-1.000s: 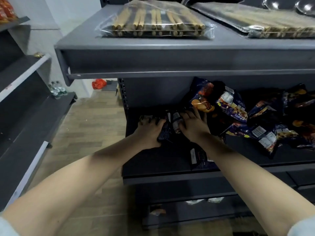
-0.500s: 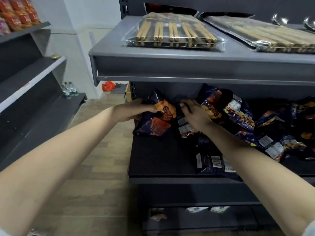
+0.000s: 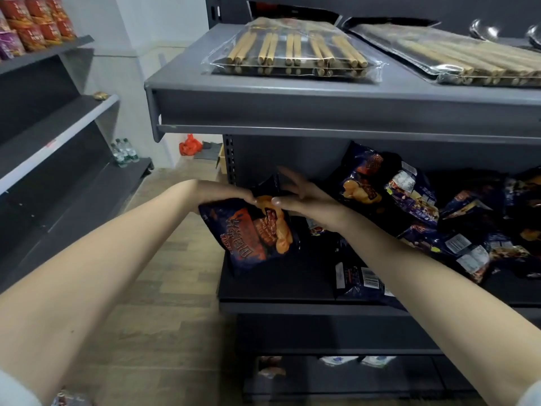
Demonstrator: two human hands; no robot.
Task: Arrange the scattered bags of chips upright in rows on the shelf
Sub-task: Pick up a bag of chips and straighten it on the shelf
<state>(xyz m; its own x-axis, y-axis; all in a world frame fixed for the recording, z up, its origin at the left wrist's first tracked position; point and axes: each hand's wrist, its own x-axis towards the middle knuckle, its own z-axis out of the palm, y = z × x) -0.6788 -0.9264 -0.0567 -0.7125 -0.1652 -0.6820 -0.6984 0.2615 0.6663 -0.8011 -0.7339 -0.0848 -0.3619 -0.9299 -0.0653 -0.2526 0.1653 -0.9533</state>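
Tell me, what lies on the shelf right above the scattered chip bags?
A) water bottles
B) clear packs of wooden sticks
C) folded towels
B: clear packs of wooden sticks lie flat on the grey shelf above the chip bags.

A clear-wrapped pack of wooden chopsticks point(image 3: 292, 52) is laid flat on the grey upper deck point(image 3: 322, 109), above the fingers point(image 3: 234, 193), with a second pack point(image 3: 468, 58) set beside it, up and to their right. High to the fingers' far left, red and purple snack packets point(image 3: 32, 24) are stacked on a side rack point(image 3: 58, 133). Beyond the fingers to the left, water bottles point(image 3: 124, 152) are stood on that rack's lowest board, and an orange plastic bag point(image 3: 190, 145) is seen on the wood-pattern floor point(image 3: 164, 332). Pale packets point(image 3: 351, 360) are glimpsed well below the fingers.
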